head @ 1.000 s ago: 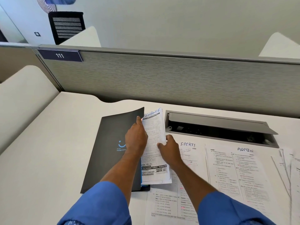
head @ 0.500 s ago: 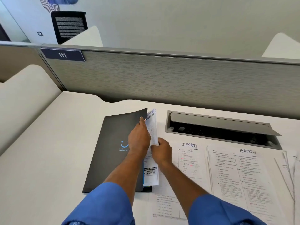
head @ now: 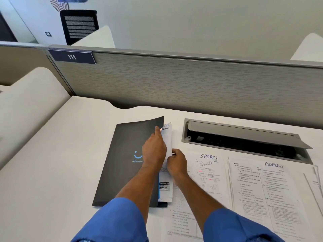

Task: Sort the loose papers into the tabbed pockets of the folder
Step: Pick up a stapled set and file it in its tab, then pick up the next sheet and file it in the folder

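Observation:
A black folder (head: pixel 125 163) with a blue smile logo lies on the white desk, its right cover edge lifted a little. My left hand (head: pixel 154 151) holds that cover edge, index finger stretched toward the top corner. The sheets headed FINANCE (head: pixel 167 142) are tucked under the cover, only a narrow strip showing. My right hand (head: pixel 176 163) pinches their right edge. To the right lie a stack headed SPORTS (head: pixel 209 173) and one headed ADMIN (head: pixel 272 189).
An open cable tray (head: pixel 244 140) with a raised grey lid is sunk into the desk behind the papers. A grey partition (head: pixel 192 84) closes the back. More loose sheets (head: pixel 314 182) lie at the far right, and another sheet (head: pixel 180 222) near the front edge.
The FINANCE sheets have slid left, further under the folder cover, so less of them shows. My right hand moved left with them; my left hand stayed on the cover edge.

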Demonstrator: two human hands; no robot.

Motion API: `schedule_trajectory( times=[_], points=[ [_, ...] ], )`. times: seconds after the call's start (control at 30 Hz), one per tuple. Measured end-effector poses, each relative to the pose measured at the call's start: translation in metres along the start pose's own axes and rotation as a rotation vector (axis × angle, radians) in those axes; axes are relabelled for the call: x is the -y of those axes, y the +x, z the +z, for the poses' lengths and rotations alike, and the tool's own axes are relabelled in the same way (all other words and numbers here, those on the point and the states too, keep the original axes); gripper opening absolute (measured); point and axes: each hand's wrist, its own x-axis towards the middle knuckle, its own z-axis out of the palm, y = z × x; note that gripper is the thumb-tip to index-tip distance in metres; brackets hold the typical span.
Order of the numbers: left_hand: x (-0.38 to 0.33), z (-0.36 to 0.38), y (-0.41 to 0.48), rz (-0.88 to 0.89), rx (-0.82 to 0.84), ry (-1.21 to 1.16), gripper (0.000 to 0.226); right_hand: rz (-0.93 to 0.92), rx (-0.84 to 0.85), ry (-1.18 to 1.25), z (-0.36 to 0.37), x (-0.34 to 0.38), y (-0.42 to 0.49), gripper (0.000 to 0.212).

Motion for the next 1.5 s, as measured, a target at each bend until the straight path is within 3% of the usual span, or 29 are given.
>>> schedule_trajectory(
  times=[0.13,0.27,0.47,0.57,0.7,0.9,1.13,1.4,1.5],
  points=[
    [0.0,0.0,0.0,0.01,-0.01,-0.013,0.06,-0.07,-0.023,-0.065,0.004,0.0,-0.002,0.033],
    [-0.001,0.0,-0.002,0.017,-0.02,-0.012,0.06,-0.103,0.065,-0.11,0.009,0.002,0.0,0.018],
    [-0.001,0.0,-0.001,0.013,-0.016,-0.013,0.059,-0.059,-0.007,-0.133,0.006,-0.003,0.003,0.026],
    [-0.002,0.002,-0.002,0.01,-0.008,-0.006,0.059,-0.082,-0.051,-0.138,0.01,-0.004,0.001,0.02],
    [-0.002,0.004,-0.003,0.008,-0.003,0.01,0.062,-0.121,-0.018,-0.182,0.016,-0.003,0.002,0.034],
    [0.0,0.007,-0.001,0.005,-0.021,0.039,0.062,-0.105,0.047,-0.15,0.012,-0.004,0.005,0.027],
    [-0.006,0.011,-0.006,0.016,-0.029,0.049,0.059,-0.127,-0.011,-0.102,-0.019,-0.005,0.005,0.024],
    [-0.043,0.003,-0.024,0.101,-0.016,-0.082,0.039,-0.242,-0.146,-0.209,-0.071,-0.013,-0.001,0.021],
    [-0.065,-0.001,-0.037,0.157,-0.011,-0.12,0.037,-0.278,-0.185,-0.276,-0.096,-0.019,-0.01,0.029]
  ],
)
